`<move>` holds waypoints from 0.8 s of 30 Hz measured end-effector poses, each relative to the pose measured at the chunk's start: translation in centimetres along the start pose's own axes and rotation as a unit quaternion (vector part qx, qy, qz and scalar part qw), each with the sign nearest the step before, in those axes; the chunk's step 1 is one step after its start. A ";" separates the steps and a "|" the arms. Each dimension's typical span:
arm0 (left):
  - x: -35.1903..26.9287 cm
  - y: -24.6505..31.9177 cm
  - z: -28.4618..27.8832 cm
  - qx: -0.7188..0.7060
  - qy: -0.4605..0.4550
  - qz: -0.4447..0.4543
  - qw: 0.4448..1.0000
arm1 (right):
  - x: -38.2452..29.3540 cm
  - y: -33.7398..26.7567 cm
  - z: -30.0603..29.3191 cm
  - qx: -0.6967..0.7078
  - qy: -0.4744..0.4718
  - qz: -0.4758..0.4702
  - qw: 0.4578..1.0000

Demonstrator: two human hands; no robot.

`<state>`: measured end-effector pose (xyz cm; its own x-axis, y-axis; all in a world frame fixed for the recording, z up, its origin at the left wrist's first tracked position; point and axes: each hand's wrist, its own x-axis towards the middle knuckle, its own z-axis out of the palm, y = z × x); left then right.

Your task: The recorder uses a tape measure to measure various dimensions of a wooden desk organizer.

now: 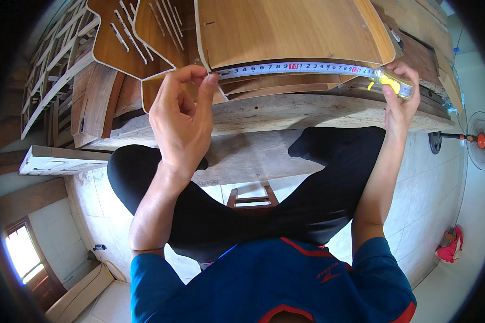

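Observation:
A white tape measure blade (295, 68) stretches along the near edge of a wood-veneer panel (283, 32). Between thumb and forefinger, my left hand (184, 117) pinches the blade's free end, by the panel's left corner. My right hand (402, 95) grips the clear and yellow tape measure case (396, 84) near the panel's right corner. Under the blade, more wooden boards (283, 85) show. To the left stand panels with wavy edges and cut slots (131, 40). My right fingers are partly hidden behind the case.
The pieces rest on a thick timber bench (262, 111). Lattice wooden frames (60, 60) and timber blocks (99, 101) stand at the left. Between my legs is a wooden stool (252, 200). A fan (479, 140) stands at the right, and a red cloth (450, 246) lies below it.

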<state>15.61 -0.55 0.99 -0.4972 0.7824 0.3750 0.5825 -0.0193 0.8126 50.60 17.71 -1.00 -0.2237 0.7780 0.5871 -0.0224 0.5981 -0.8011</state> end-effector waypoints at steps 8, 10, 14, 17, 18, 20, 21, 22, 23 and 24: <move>-1.0 -1.0 0.4 0.032 -0.027 -0.019 0.999 | 0.2 -0.7 0.1 -0.025 -0.052 0.019 0.998; -1.2 -1.1 0.2 0.039 -0.041 -0.029 0.998 | 0.0 -0.7 0.1 -0.038 -0.058 0.037 0.997; -2.2 -1.4 0.5 0.049 -0.073 -0.055 0.995 | 0.2 -0.1 -0.7 -0.089 -0.097 0.059 0.990; -2.4 -1.6 0.8 0.047 -0.080 -0.060 0.994 | 0.0 0.0 -0.6 -0.097 -0.107 0.069 0.987; -2.3 -1.6 0.9 0.045 -0.074 -0.061 0.994 | 0.1 0.0 -0.5 -0.085 -0.103 0.071 0.988; -2.3 -1.8 1.0 0.049 -0.072 -0.052 0.995 | 0.1 0.0 -0.5 -0.092 -0.106 0.071 0.988; -2.3 -1.8 1.0 0.053 -0.068 -0.041 0.995 | 0.2 0.0 -0.5 -0.100 -0.108 0.067 0.987; -2.2 -1.8 1.0 0.055 -0.066 -0.044 0.995 | 0.2 0.1 -0.5 -0.097 -0.111 0.068 0.987; -2.2 -1.7 1.1 0.052 -0.063 -0.048 0.995 | 0.2 0.1 -0.5 -0.094 -0.111 0.076 0.986; -2.2 -1.6 1.2 0.050 -0.060 -0.051 0.996 | 0.1 0.1 -0.5 -0.090 -0.112 0.083 0.986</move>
<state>16.51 -1.49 -1.67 -0.4802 0.8462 0.2310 0.5960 0.1216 0.7937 51.07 17.97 -0.93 -0.4193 0.8180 0.3938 0.2012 0.5067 -0.8383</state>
